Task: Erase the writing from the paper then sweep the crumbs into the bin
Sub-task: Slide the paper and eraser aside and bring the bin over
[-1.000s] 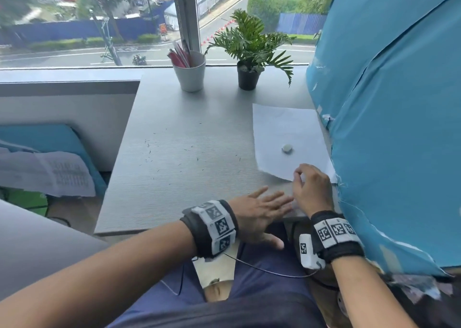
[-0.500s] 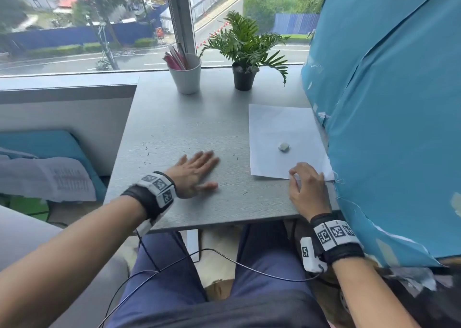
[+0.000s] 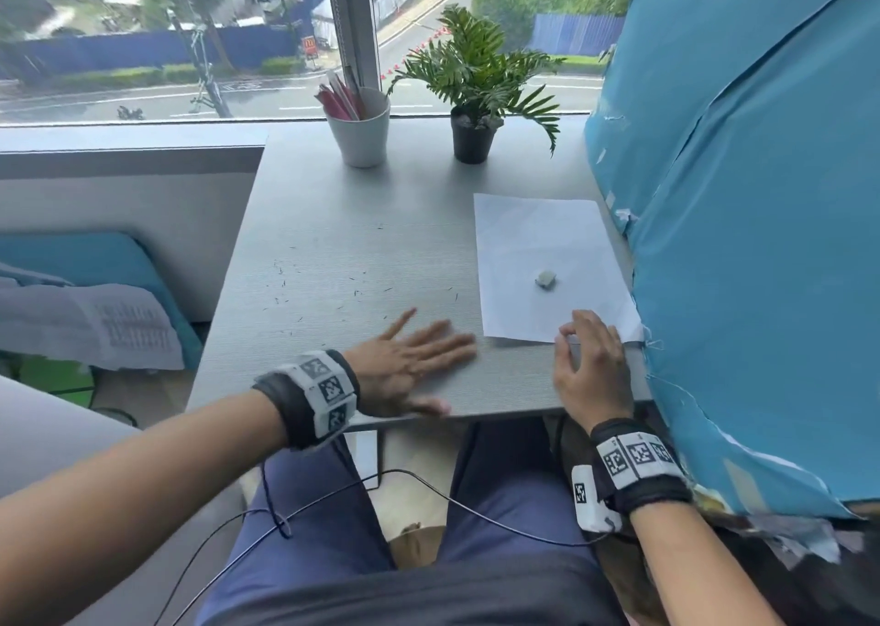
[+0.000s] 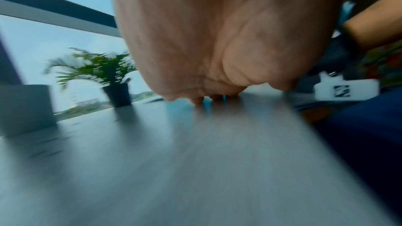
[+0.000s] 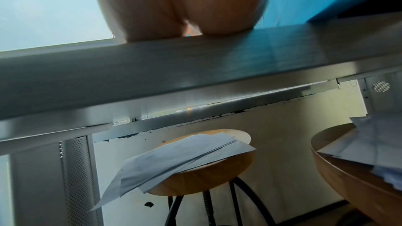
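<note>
Grey desk [image 3: 362, 225] edge under left hand [image 3: 405, 368].

At the far edge of the grey desk [image 3: 333, 206] there's a white cup [image 3: 359, 132] stuffed with pink and red sticks, and just to its right a little fern in a black pot [image 3: 472, 139] — both right up against the window. A big blue sheet [image 3: 743, 225] hangs along the desk's right edge. Under the desk, a round wooden stool [image 5: 202, 171] carries a loose stack of papers [image 5: 174, 155] — a second one sits off to the right.
</note>
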